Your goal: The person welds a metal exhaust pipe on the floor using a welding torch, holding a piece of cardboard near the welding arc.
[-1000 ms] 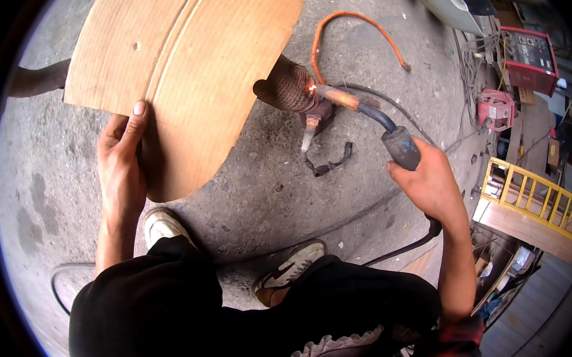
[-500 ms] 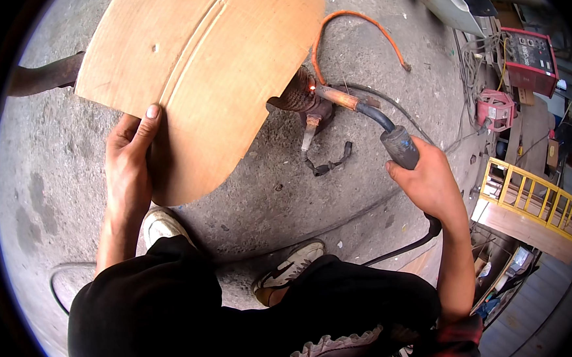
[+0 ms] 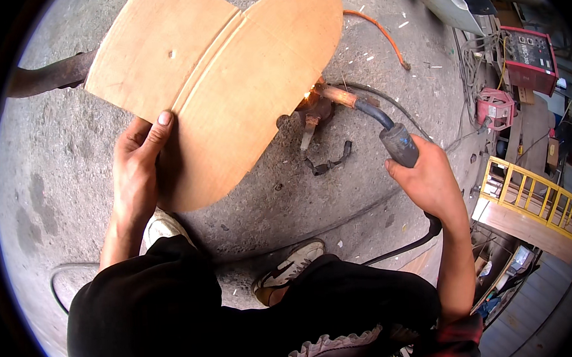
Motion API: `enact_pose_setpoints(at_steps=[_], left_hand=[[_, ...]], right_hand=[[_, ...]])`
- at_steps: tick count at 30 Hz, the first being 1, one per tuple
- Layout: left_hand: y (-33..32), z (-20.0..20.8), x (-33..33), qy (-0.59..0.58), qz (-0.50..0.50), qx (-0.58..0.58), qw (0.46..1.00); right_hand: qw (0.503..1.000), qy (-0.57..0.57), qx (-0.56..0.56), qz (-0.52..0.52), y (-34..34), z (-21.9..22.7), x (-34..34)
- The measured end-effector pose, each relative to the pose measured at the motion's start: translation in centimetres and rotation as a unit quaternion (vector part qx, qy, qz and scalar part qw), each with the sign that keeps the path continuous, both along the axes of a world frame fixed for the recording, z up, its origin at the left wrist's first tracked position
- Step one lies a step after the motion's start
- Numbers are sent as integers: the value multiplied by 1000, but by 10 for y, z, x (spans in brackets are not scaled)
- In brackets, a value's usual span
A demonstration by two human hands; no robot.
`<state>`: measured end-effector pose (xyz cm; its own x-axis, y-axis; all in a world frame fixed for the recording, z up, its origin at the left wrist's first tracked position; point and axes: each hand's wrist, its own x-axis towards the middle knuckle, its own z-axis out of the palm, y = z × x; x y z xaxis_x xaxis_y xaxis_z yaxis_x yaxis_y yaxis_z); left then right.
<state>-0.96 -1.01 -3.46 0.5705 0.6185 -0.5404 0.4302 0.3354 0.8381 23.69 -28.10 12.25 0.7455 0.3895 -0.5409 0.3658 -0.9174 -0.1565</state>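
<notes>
My left hand (image 3: 140, 164) grips the lower left edge of a large tan cardboard sheet (image 3: 229, 103), thumb on top. My right hand (image 3: 427, 180) is wrapped round the black handle of a welding torch (image 3: 400, 144). Its curved neck leads to a copper-coloured nozzle (image 3: 336, 95), which points left at a rusty metal pipe part (image 3: 321, 111). A bright arc glows at the nozzle's tip, and small sparks fly over the floor. Most of the pipe part is hidden by the cardboard. A sensor-like plug with a short black lead (image 3: 321, 170) sticks out below it.
Another stretch of rusty pipe (image 3: 54, 75) shows at the far left. An orange hose (image 3: 381, 28) and dark cables lie on the concrete floor (image 3: 288, 211). At the right stand a red welding machine (image 3: 531, 59), a pink-red unit (image 3: 495, 110) and a yellow ladder-like frame (image 3: 543, 199).
The cardboard has moved right and slightly down, covering more of the pipe part. The glow at the nozzle has become a bright arc with sparks. My right hand has hardly moved.
</notes>
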Motion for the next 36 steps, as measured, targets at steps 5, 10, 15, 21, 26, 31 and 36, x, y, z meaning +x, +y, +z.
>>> enact_pose_setpoints(at_steps=[5,10,15,21,26,31,36], left_hand=[[-1,13,9,-86,69,-34,993],[2,15,8,-106,77,-53,990],[6,13,6,-95,57,-50,993],[0,14,10,-103,76,-44,991],[6,8,5,-97,75,-44,991],[8,15,11,-92,159,-23,983],[40,-7,-11,-103,143,24,984]], right_hand=[[999,2,32,-9,-4,-2,3],[999,-6,33,3,-5,-2,3],[1000,-1,23,0,-5,-2,3],[1000,5,21,0,-5,-4,4],[1000,9,20,-7,-3,-3,5],[999,-2,52,-15,-11,-9,8],[994,22,88,-59,-28,-15,13]])
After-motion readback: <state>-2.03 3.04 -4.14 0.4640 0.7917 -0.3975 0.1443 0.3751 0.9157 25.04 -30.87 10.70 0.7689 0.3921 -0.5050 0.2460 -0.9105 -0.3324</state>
